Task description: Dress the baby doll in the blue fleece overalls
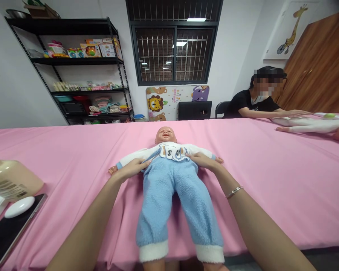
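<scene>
doll point(169, 169) lies on its back in the middle of the pink-covered table point(73, 150), head away from the person, legs in blue fleece trousers point(175, 199) running to the near edge. going from the left: a beige bottle point(11, 180) lies near the table's left end, with a white oval object point(19, 206) resting on a dark phone point(8, 229) just in front of it. then the left hand point(131, 168) is at the doll's waist, fingers pinching the trouser waistband on that side. the white top point(169, 152) with a blue elephant print sits between the hands. the right hand point(205, 161), a bracelet point(234, 192) on its wrist, grips the waistband on the other side. far right, another person point(260, 101) sits at the table with a hand on a second doll point(307, 124).
</scene>
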A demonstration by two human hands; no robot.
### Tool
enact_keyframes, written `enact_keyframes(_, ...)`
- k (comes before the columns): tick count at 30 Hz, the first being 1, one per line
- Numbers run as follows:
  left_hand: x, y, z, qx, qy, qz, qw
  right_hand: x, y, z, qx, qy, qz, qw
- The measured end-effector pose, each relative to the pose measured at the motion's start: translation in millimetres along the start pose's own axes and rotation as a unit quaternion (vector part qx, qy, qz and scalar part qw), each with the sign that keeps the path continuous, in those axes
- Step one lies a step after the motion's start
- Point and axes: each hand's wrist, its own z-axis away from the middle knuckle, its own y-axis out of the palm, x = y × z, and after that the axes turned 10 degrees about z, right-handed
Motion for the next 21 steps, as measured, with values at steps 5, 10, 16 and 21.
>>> enact_keyframes(5,-7.9,-7.2,13.2,0.128,-0.013,0.029,0.991,-5.2,6.8,1.4,0.051,0.005,-0.143,0.988)
enact_keyframes(10,-1.8,-0.4,9.2,0.080,0.010,0.039,0.996,-15.9,9.6,4.5,0.159,-0.020,-0.265,0.951)
enact_keyframes(16,7.4,2.8,1.8,0.042,-0.025,0.101,0.994,-14.9,13.4,5.3,0.154,-0.064,-0.289,0.943)
enact_keyframes(21,12.5,-0.6,0.0,0.016,-0.021,0.146,0.989,-8.3,24.9,0.2,0.108,-0.065,-0.301,0.945)
